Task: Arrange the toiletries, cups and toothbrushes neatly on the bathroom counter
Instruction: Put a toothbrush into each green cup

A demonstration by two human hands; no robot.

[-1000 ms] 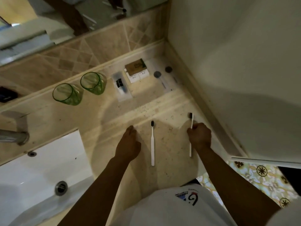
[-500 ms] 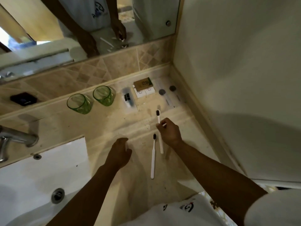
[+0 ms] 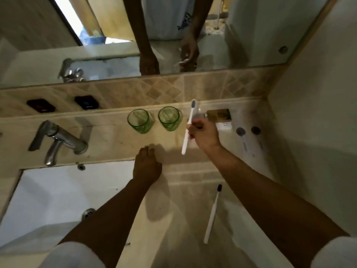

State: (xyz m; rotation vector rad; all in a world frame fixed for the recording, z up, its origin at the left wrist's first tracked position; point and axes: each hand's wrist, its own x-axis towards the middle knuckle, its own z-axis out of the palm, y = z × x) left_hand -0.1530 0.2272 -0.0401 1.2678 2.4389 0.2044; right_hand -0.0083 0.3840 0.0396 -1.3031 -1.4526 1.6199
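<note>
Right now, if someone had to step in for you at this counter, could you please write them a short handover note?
Right hand: grips a white toothbrush, lifted off the counter, bristles pointing toward the back wall, just right of the two green cups.
Left hand: holds nothing, fingers resting on the counter near the sink.
Second toothbrush lies flat near the front edge.
Done: both cups stand upright side by side on the back ledge, with the small boxes to their right.
Left: probably put the held toothbrush in or beside a cup, then deal with the second one.
</note>
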